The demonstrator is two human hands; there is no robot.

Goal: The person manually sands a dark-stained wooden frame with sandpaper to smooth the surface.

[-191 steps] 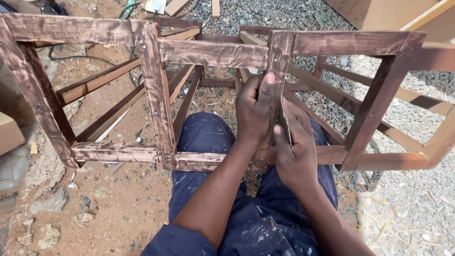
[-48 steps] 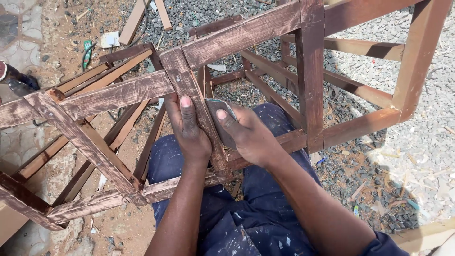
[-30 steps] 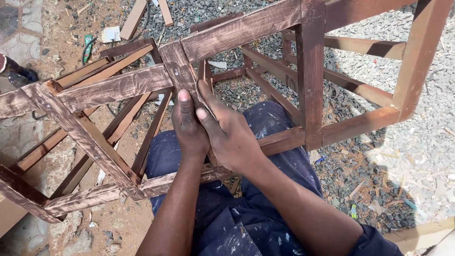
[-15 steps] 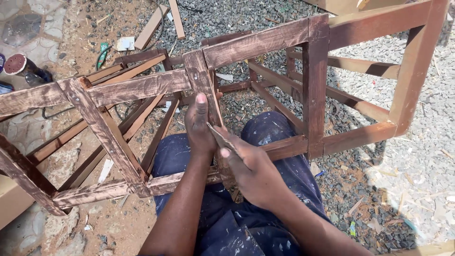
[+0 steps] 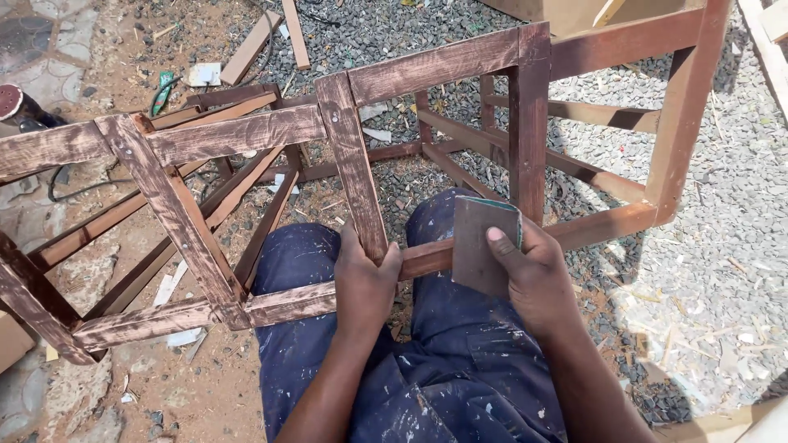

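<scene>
Left hand (image 5: 365,283): I see it closed around the foot of an upright post (image 5: 355,164) of the wooden frame (image 5: 238,131), thumb on the right face of the post, fingers wrapped round the left, just where the post meets the lower rail (image 5: 287,302). Firm grip, knuckles toward me.

Right hand (image 5: 533,275): closed on a sheet of sandpaper (image 5: 483,244), thumb pressed flat on its brown face, fingers behind it. The sheet stands nearly upright, slightly curled, with a thin green backing showing along its right edge. It sits just in front of the lower rail, to the right of the gripped post and below a second upright (image 5: 529,123); whether it touches the rail I cannot tell.

Wooden frame: open lattice of square-section bars, stained dark brown in streaks, paler wood showing through. It lies tilted across my lap, its lower rail running over both knees. The far right section of the frame (image 5: 681,107) is a smoother reddish brown.

Trousers (image 5: 443,377): dark blue, flecked with pale paint spots, both knees under the frame.

Ground: grey gravel (image 5: 722,246) to the right and ahead, bare reddish earth (image 5: 123,49) to the left. Loose wooden offcuts (image 5: 250,47) lie at the top left, with scraps of paper near them. A round dark object with a reddish disc face (image 5: 12,102) sits at the far left edge, a black cable (image 5: 74,182) beside it.
</scene>
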